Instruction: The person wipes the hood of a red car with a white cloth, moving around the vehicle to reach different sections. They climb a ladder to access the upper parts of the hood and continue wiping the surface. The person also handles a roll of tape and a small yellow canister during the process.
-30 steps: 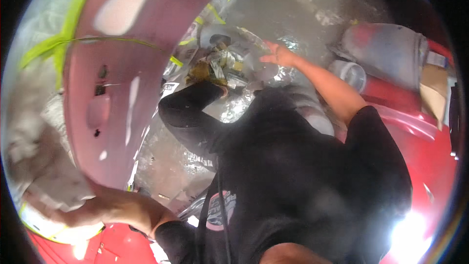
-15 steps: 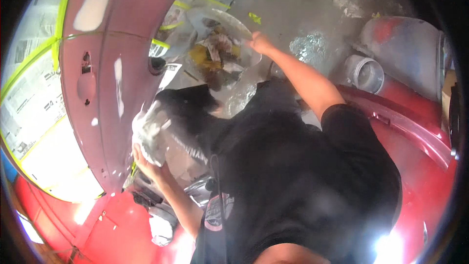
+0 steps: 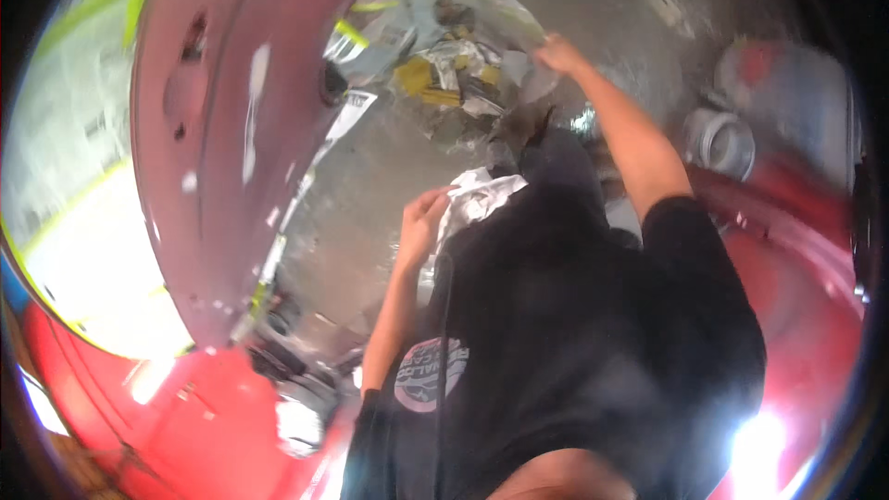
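l hand (image 3: pixel 423 218) has its fingers bent, thumb side in, w/ a crumpled white rag (image 3: pixel 480 196) pinched in them; the rag sticks out to the r, just by the front of the black shirt (image 3: pixel 593 333). r hand (image 3: pixel 560 54) is curled tight on the rim of a see-through tub (image 3: pixel 505 14) w/ scraps (image 3: pixel 454 74) in it. rag is btwn the 2 hands, touching l, well apart from r. dull red car door (image 3: pixel 218 167) to the l, apart from both.
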